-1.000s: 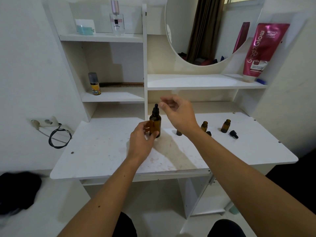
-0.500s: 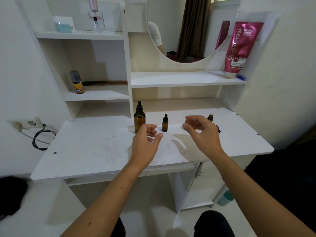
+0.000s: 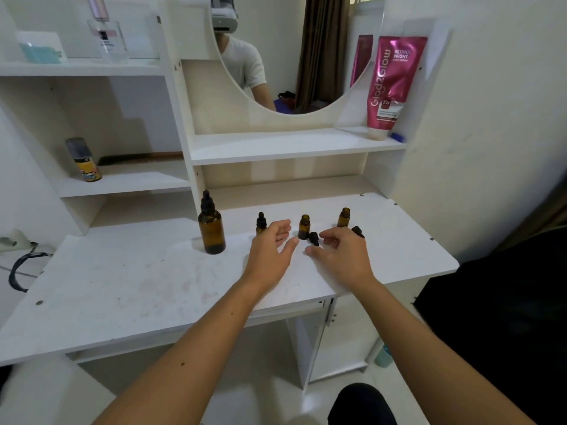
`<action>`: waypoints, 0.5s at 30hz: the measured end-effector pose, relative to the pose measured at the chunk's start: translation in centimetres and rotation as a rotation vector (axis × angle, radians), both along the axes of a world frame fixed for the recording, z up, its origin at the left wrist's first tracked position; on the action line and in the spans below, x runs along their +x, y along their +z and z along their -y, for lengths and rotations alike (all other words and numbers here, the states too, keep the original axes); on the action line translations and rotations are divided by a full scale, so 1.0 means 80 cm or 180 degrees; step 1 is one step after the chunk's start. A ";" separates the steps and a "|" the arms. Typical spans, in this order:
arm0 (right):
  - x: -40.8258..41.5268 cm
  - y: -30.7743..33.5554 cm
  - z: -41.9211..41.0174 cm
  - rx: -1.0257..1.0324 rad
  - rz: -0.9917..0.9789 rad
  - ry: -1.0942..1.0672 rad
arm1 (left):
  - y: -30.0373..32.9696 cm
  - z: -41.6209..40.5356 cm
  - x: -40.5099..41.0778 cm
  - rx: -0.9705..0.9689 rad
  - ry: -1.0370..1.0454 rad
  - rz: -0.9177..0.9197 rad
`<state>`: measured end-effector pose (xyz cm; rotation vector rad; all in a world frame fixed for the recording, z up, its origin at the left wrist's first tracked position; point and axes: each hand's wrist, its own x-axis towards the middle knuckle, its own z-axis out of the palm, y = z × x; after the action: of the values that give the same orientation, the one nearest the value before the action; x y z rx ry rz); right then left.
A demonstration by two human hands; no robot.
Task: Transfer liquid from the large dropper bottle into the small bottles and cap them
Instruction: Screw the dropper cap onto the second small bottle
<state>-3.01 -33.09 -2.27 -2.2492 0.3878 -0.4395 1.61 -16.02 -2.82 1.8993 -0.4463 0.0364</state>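
Note:
The large amber dropper bottle (image 3: 211, 229) stands capped on the white desk (image 3: 122, 280), left of both hands. A small capped amber bottle (image 3: 260, 224) is partly hidden behind my left hand (image 3: 271, 256), which is open and holds nothing. Two small uncapped bottles stand further right, one in the middle (image 3: 304, 227) and one at the right (image 3: 344, 217). A black dropper cap (image 3: 313, 238) lies between my hands, and another cap (image 3: 357, 231) lies behind my right hand (image 3: 340, 256). My right hand has loosely curled fingers just right of the middle cap, holding nothing.
Shelves rise behind the desk with a spray can (image 3: 83, 161), a perfume bottle (image 3: 106, 35) and a pink tube (image 3: 391, 87). A round mirror (image 3: 291, 56) hangs above. A black cable (image 3: 18, 268) hangs off the left edge. A cabinet door sits under the desk.
My left hand let go of the large bottle and moved right. My right hand came down to the desk near the middle bottle's cap. The view shifted right.

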 end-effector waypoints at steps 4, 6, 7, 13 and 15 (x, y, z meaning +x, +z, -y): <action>0.007 -0.003 0.006 -0.0099 0.0066 -0.0053 | -0.004 0.016 0.012 -0.0026 -0.0005 -0.0031; 0.006 -0.004 0.009 -0.0103 0.0167 -0.0111 | -0.004 0.024 0.017 -0.0035 -0.0012 -0.0038; 0.004 -0.004 0.010 -0.0088 0.0213 -0.0136 | -0.003 0.027 0.020 -0.0046 -0.0005 -0.0042; -0.001 -0.003 0.023 0.0292 0.0524 -0.0349 | -0.004 0.038 0.027 -0.0045 0.0128 0.0046; -0.002 0.003 0.030 0.0519 0.0667 -0.0407 | -0.005 0.036 0.028 -0.0044 0.0127 0.0041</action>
<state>-3.20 -35.48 -2.06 -2.0048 0.4426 -0.6792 3.84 -18.88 -3.23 1.8953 -0.4157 0.0780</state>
